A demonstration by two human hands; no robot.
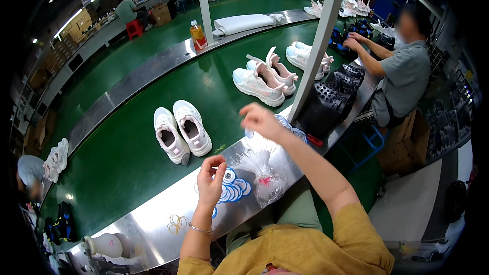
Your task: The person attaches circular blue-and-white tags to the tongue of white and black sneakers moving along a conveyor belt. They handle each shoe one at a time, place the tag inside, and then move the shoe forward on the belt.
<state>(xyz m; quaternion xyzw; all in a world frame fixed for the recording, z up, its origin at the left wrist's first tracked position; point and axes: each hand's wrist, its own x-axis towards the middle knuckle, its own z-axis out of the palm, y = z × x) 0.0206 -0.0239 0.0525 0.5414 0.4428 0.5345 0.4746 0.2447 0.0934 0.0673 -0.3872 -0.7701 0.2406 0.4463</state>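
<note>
My left hand [210,182] is over the metal ledge, its thumb and forefinger pinched together; anything between them is too small to make out. My right hand [262,121] hovers above the belt's near edge, fingers curled in; a small pale bluish shape [248,132] shows just beneath them, and I cannot tell if it is held. Round white tags with blue rims [233,192] lie spread beside my left wrist. Next to them sits a clear plastic bag of thin transparent strands [262,173]. A pair of white sneakers [182,131] stands on the green belt beyond my left hand.
More white sneakers [262,80] stand further right on the green belt [122,158]. A white post [321,40] rises beside my right hand. Yellowish rubber bands [178,223] lie on the ledge. A co-worker [407,66] handles dark shoes at right. An orange drink bottle [197,35] stands opposite.
</note>
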